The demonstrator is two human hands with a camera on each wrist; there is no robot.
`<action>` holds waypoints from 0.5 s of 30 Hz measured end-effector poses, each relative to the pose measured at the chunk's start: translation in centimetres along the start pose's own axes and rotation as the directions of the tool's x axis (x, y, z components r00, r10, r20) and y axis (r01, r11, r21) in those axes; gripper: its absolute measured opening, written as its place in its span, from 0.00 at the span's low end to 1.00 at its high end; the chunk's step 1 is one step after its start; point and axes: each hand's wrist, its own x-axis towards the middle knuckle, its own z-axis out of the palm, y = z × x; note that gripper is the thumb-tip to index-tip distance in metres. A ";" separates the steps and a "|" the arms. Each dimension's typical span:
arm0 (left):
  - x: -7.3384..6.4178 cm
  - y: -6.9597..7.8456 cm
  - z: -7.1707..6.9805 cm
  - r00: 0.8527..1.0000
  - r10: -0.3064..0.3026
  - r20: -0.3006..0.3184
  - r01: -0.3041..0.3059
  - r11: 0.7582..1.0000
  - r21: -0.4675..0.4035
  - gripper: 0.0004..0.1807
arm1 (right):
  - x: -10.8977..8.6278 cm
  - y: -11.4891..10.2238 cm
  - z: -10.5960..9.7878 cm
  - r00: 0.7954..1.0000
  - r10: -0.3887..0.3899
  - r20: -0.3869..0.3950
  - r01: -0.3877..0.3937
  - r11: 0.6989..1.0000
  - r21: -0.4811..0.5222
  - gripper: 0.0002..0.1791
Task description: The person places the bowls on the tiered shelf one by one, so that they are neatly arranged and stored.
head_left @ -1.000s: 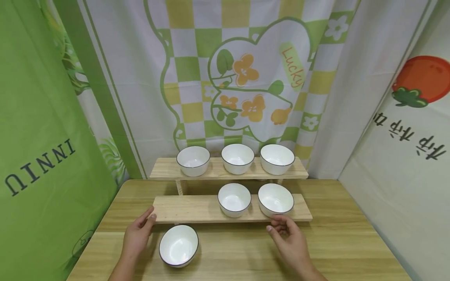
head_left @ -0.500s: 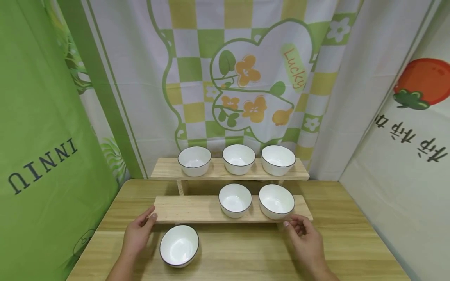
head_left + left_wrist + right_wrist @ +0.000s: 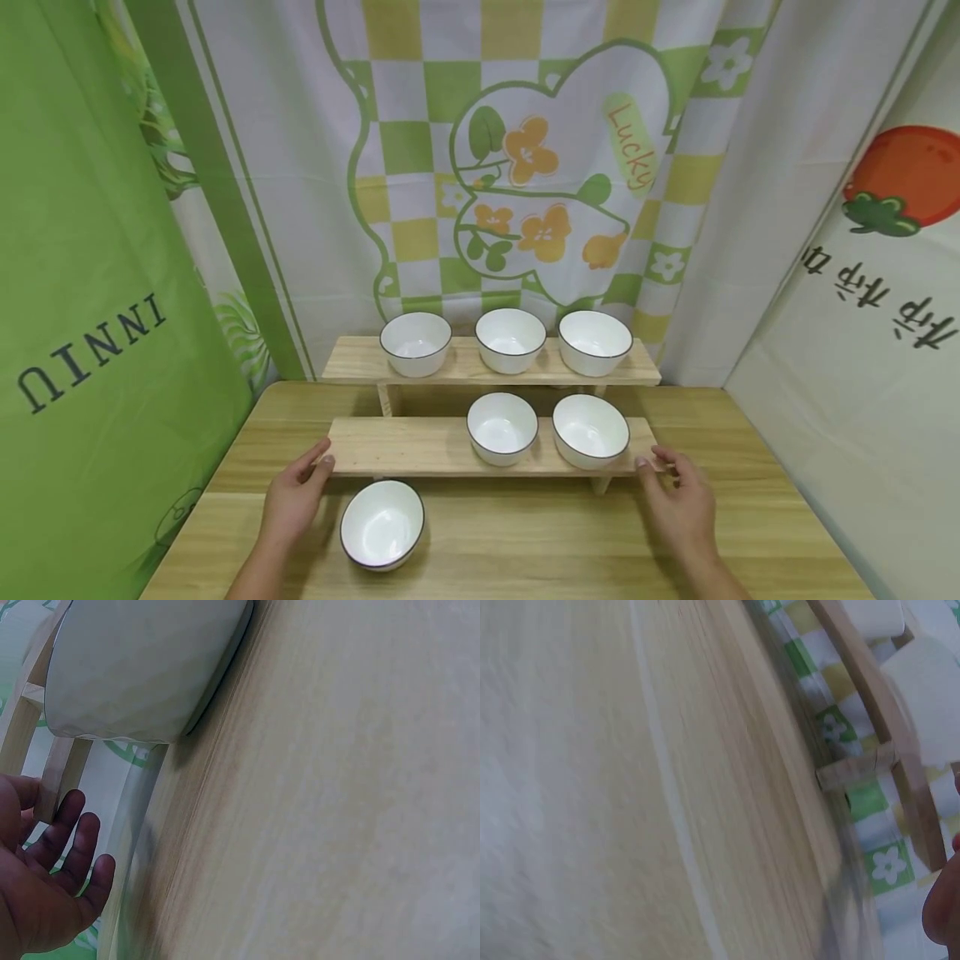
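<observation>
A two-tier wooden stand bears white bowls with dark rims. On its lower board (image 3: pixel 397 446) sit a middle bowl (image 3: pixel 502 429) and a right bowl (image 3: pixel 591 431). My left hand (image 3: pixel 292 500) pinches the board's left end between thumb and finger; in the left wrist view the other fingers (image 3: pixel 79 859) are spread beside it. At the right end, my right hand (image 3: pixel 682 500) has its thumb and fingers at the front corner, loosely bent; the right wrist view catches only part of it (image 3: pixel 945 911). One more bowl (image 3: pixel 382 525) rests on the table in front, nearer the left hand.
Three bowls, one of them the centre bowl (image 3: pixel 510 340), line the upper board (image 3: pixel 457 367). The wooden table (image 3: pixel 525 533) spreads in front and to both sides. Printed curtains (image 3: pixel 300 167) hang behind and at the sides, close to the table's edges.
My right hand has slid rightward, from below the right bowl to the right end of the lower board. The left hand and the bowls stay in place.
</observation>
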 end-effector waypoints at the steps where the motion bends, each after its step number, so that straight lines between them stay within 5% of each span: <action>1: 0.0 0.0 0.0 1.000 0.001 -0.001 -0.002 1.000 -0.002 0.29 | 0.2 0.3 0.0 1.000 0.008 0.007 -0.008 1.000 -0.005 0.19; 9: -0.2 -0.2 0.0 1.000 -0.008 0.024 0.008 1.000 -0.015 0.31 | 1.2 1.6 0.0 0.986 0.133 0.104 -0.134 0.991 0.003 0.29; 15: -0.4 -0.7 -0.3 0.998 0.013 0.054 -0.014 1.000 0.007 0.33 | 1.4 1.8 0.4 0.956 0.239 0.170 -0.246 0.969 0.017 0.33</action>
